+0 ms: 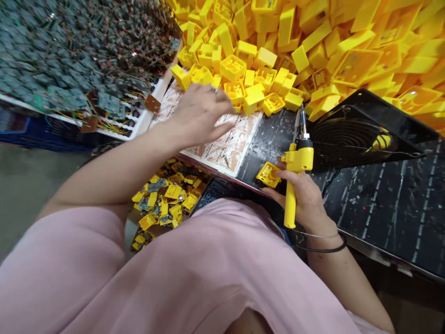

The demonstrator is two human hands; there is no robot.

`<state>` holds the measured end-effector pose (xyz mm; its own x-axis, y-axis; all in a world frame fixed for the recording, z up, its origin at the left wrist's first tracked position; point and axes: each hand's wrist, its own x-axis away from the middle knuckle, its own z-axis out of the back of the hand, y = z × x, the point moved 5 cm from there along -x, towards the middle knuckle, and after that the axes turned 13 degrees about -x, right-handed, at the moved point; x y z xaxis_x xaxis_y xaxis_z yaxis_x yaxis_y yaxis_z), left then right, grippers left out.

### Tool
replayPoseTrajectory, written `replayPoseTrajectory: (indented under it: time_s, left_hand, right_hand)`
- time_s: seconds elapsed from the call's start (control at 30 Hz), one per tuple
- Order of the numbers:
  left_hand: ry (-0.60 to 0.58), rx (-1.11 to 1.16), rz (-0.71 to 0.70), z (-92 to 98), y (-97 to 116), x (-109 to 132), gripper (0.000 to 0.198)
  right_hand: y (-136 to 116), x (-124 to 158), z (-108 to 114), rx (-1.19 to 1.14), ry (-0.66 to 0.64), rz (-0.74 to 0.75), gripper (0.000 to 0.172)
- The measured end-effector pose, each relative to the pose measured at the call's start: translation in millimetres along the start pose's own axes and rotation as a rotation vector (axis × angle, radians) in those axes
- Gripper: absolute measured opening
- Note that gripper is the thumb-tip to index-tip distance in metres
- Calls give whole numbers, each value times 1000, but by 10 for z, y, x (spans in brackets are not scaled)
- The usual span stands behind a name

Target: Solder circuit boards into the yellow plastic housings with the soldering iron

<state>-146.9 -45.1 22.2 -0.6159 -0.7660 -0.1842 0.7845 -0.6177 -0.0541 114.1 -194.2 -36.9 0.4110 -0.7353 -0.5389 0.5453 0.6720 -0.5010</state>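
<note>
My right hand [308, 197] is closed around a yellow trigger-style soldering iron [299, 160], its metal tip pointing away from me. The same hand's thumb and a fingertip reach a small open yellow plastic housing [268, 175] at the table's front edge; small metal parts show inside it. My left hand [203, 113] is stretched over a patterned white sheet [231, 148], close to the near edge of a heap of yellow plastic housings [232, 68]. Its thumb stands apart from the fingers, which are partly hidden, and I see nothing held in it.
A black fan [351, 134] in a square frame leans right of the iron. Circuit boards with wires [111, 104] are crowded in a white-edged tray at left. Below the table edge, a box holds yellow housings with parts [174, 192]. Black printed covering [389, 208] lies on the table.
</note>
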Motion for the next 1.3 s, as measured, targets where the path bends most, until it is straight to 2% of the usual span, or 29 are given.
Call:
replayPoseTrajectory:
  time_s: [0.03, 0.1, 0.13, 0.2, 0.33, 0.4, 0.5, 0.63, 0.73, 0.87, 0.93, 1.0, 1.07, 1.17, 1.3]
  left_hand:
    - [51, 1, 70, -120, 44, -190, 43]
    - [119, 7, 116, -320, 169, -507, 42]
    - [145, -3, 110, -377, 228, -605, 39]
    - [152, -50, 69, -416, 318, -651, 33]
    - [29, -65, -49, -384, 393, -383, 38]
    - [29, -60, -22, -355, 381, -285, 38]
    - [29, -131, 57, -360, 387, -307, 41]
    - [-190, -263, -65, -432, 588, -370, 39]
    - [-293, -301, -163, -359, 699, -290, 42]
    - [-237, -11, -245, -200, 614, -193, 40]
    - [-258, 112, -332, -203, 534, -133, 55]
    - [-336, 112, -364, -272, 470, -50, 68]
    - [-377, 39, -276, -335, 438, 36, 67]
    - [-323, 8, -184, -323, 575, 161, 55]
    - [-230, -14, -235, -253, 923, 222, 53]
  right_hand:
    - [11, 3, -22, -12, 1, -14, 43]
    - [29, 15, -44, -38, 1, -45, 46]
    - [35, 23, -45, -46, 3, -56, 47]
    - [38, 39, -32, -44, 11, -63, 48]
    - [56, 48, 0, -21, 42, -48, 49]
    - [80, 37, -14, -31, 52, -39, 49]
    - [113, 20, -57, -60, 74, -23, 53]
    - [112, 33, -94, -44, 90, -5, 59]
    - [93, 51, -84, -36, 99, -4, 60]
    - [78, 51, -60, -22, 100, -9, 59]
    - [81, 46, -58, -21, 93, -12, 58]
    - [96, 41, -64, -27, 84, -17, 58]
    - [110, 39, -68, -27, 82, -13, 57]
    - [112, 57, -57, -45, 89, -8, 55]
    - [68, 116, -8, -17, 102, 3, 68]
